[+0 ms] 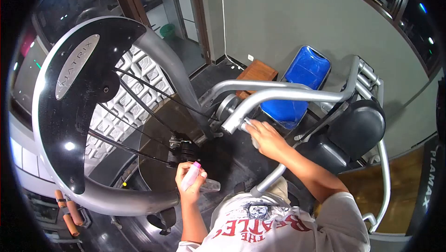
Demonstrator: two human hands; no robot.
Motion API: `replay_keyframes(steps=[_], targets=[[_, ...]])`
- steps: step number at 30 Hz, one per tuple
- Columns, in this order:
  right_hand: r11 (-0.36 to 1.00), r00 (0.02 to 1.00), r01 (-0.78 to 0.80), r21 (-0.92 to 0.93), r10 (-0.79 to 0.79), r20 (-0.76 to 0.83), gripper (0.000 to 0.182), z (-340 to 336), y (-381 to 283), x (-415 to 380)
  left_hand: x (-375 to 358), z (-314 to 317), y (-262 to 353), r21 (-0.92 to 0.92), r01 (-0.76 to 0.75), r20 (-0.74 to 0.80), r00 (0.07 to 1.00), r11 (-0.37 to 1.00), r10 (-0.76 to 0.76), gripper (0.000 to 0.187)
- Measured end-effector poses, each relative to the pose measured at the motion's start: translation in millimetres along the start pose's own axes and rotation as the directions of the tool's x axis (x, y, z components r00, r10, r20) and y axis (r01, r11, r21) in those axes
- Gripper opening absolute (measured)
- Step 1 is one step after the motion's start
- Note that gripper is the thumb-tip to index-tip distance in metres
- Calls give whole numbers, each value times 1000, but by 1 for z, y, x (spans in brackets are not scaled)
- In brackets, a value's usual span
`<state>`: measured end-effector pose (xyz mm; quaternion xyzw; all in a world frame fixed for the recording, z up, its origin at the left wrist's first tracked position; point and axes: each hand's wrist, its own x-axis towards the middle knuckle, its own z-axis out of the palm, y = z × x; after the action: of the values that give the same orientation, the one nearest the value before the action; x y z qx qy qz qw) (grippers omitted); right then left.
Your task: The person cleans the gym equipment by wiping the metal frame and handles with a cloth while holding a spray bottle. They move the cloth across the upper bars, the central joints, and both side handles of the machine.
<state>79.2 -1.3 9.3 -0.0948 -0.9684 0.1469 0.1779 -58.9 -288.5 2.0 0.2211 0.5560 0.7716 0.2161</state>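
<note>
My left hand [189, 177] is wrapped round a clear spray bottle [192, 176] with a pink top, held low in front of the machine's cables. Further right, my right hand [264, 137] is closed at the end of a silver tubular arm [278, 96] of the exercise machine. A greyish piece, perhaps a cloth, shows at its fingers, mostly hidden. Behind that hand lies a round silver part [227, 106] on the frame.
A black machine housing [100, 73] curves up on the left. Black padded seats [357, 126] stand at the right. A blue folding chair [302, 80] and a wooden box [257, 76] are by the grey wall. Orange foam rollers [69, 218] sit lower left.
</note>
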Motion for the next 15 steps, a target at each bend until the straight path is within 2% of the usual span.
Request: replay_keyframes(steps=[1, 4, 7, 8, 9, 10, 11, 13, 15], targets=[[1000, 1000, -8, 23, 9, -28, 56, 10, 1, 11, 1, 3, 2, -10, -16, 21, 1000, 1000, 16, 32], [988, 986, -152, 3, 152, -64, 62, 28, -2, 24, 3, 11, 3, -35, -35, 80, 996, 999, 38, 32], [975, 972, -222, -11, 223, 76, 58, -5, -11, 0, 5, 19, 3, -66, -38, 122, 991, 997, 46, 32], [978, 972, -203, -50, 208, 106, 57, -21, -12, -15, 4, 17, 3, -80, -20, 119, 992, 997, 29, 32], [981, 988, -128, -147, 139, 68, 51, -30, -7, -33, 2, 13, 3, -70, -11, 98, 995, 997, 18, 31], [968, 960, -233, -97, 245, 134, 58, -48, -10, -49, 0, 9, 4, -62, 0, 74, 997, 998, 5, 31], [946, 930, -325, -3, 320, 182, 57, -68, -16, -60, -2, 5, 4, -56, 8, 50, 999, 998, -6, 31], [903, 898, -429, 37, 422, 125, 48, -65, -13, -73, -5, -8, -2, -35, -3, -20, 1000, 999, 2, 32], [928, 923, -373, -10, 372, 104, 39, -53, -8, -58, -8, -16, 0, -30, 27, -88, 996, 999, -29, 33]])
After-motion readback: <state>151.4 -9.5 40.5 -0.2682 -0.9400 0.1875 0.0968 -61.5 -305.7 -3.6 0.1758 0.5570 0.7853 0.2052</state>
